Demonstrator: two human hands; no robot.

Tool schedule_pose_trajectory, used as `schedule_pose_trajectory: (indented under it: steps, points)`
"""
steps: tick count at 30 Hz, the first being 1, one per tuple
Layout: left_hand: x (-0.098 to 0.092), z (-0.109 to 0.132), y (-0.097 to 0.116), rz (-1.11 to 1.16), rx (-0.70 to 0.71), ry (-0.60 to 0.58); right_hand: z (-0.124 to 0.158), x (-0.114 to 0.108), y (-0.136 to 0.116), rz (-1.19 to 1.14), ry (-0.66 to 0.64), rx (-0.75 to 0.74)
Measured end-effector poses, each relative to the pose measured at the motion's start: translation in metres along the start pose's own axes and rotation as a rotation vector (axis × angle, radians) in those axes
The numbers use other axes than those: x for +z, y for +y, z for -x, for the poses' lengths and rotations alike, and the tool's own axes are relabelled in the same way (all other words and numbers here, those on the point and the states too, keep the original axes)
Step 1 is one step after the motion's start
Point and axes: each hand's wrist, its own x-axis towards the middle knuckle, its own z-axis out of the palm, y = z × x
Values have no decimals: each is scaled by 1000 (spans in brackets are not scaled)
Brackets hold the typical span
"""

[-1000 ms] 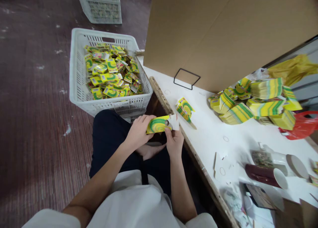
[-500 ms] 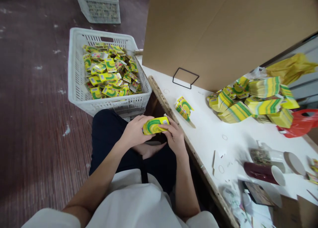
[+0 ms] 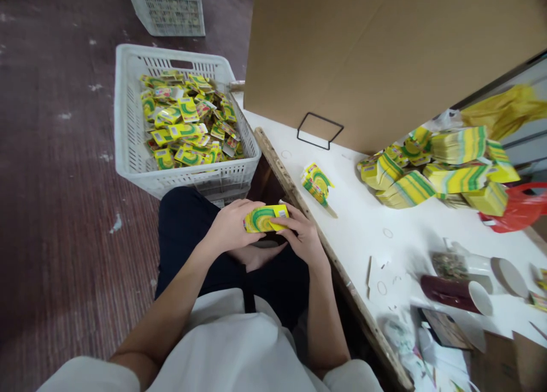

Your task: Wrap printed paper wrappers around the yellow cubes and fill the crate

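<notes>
Above my lap, both hands hold one small yellow and green printed carton. My left hand is closed round its left end. The fingers of my right hand grip the right end, near the barcode, with the forefinger lying across the front. What the carton contains cannot be seen. To the right, on the white table, lies a small batch of similar cartons close to the edge. At my left front stands a white plastic crate holding many such cartons.
A large cardboard sheet rises behind a black wire frame. Stacks of flat yellow-green cartons lie by a red bag. A maroon cup, a jar and a phone occupy the table's near right. Another crate stands beyond.
My right hand has shifted slightly at the carton's right end, where more of the barcode now shows. The carton stays in both hands. The whole view has moved a little.
</notes>
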Motion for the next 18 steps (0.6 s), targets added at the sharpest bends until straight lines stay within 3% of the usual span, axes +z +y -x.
schedule_pose_trajectory:
  steps: [5,11,18]
  points:
    - [2,-3,0,-3,-9,-20,2,0,2,30,-15,15]
    - [5,-4,3,28,-33,59,3,21,-1,62,121,53]
    - [4,-2,0,13,-18,18,5,12,4,55,46,7]
